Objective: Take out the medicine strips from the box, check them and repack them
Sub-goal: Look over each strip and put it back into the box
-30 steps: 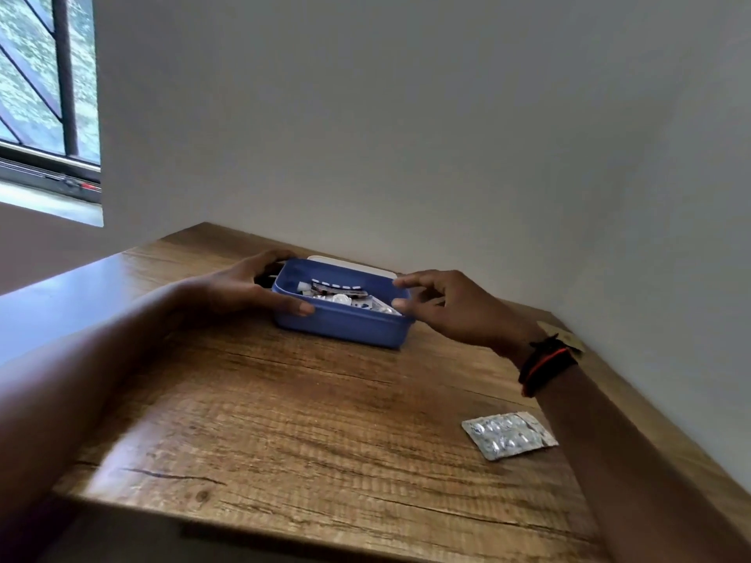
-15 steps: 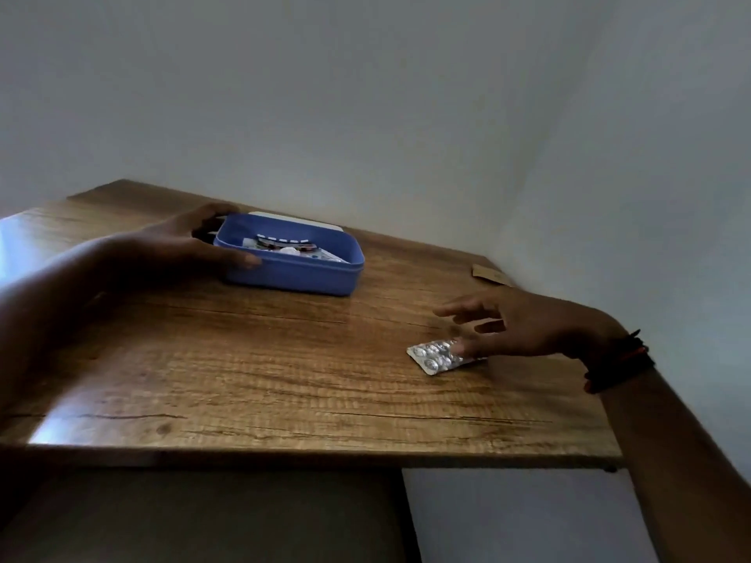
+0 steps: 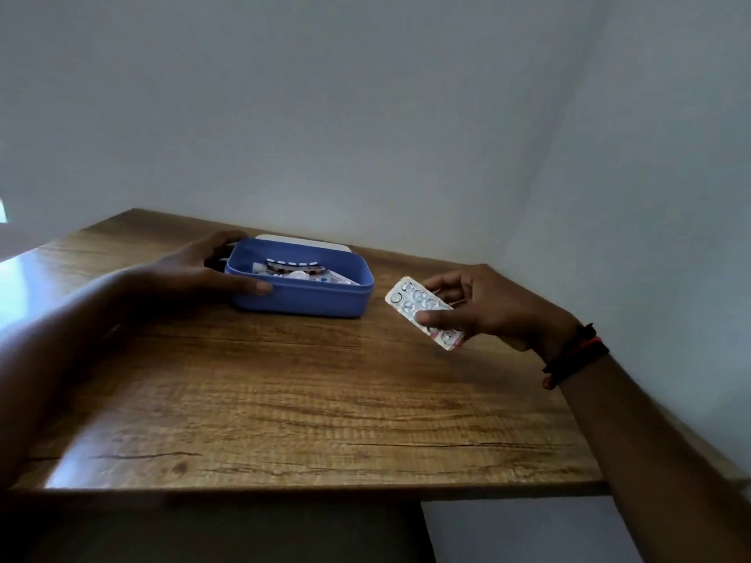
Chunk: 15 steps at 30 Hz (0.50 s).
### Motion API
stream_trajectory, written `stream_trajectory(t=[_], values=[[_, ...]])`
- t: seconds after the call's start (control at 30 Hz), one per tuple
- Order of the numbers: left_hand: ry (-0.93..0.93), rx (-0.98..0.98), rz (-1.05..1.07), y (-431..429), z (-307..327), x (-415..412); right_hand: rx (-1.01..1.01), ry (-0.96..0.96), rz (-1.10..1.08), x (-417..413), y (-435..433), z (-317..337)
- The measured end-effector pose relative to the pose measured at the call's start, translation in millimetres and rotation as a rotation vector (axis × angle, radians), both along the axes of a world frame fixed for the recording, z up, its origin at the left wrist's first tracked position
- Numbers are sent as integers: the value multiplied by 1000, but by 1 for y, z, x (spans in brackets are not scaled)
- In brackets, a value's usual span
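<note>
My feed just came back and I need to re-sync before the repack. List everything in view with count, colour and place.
table: one, brown wood grain, fills the lower frame, set in a corner of pale walls
blue box: one, blue, open, at the far left-centre of the table
strips in the box: several, silver with dark and red parts, exact count unclear
white flat piece: one, white, on the table just behind the box, probably its lid
blister strip: one, silver, held above the table to the right of the box
wristband: black and red, on the right wrist
left hand: holds the box's left end, thumb along the front wall
right hand: pinches the blister strip between thumb and fingers
</note>
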<state>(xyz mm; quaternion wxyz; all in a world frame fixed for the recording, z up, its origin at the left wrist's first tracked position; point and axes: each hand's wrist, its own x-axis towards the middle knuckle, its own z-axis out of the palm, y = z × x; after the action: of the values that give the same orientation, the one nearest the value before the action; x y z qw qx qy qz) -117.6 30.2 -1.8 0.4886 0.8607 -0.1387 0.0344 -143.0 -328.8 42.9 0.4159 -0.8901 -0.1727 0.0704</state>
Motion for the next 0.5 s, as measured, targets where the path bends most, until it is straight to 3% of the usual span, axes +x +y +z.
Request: stream_trajectory(t=[0.2, 0.3, 0.4, 0.5], values=[[90, -52, -11, 5, 3, 3, 266, 57, 125, 20, 59, 11], [93, -76, 2, 6, 1, 4, 336, -20, 143, 31, 82, 13], [73, -59, -4, 7, 1, 5, 399, -217, 57, 39, 92, 3], [67, -35, -4, 6, 0, 6, 286, -641, -19, 47, 87, -12]])
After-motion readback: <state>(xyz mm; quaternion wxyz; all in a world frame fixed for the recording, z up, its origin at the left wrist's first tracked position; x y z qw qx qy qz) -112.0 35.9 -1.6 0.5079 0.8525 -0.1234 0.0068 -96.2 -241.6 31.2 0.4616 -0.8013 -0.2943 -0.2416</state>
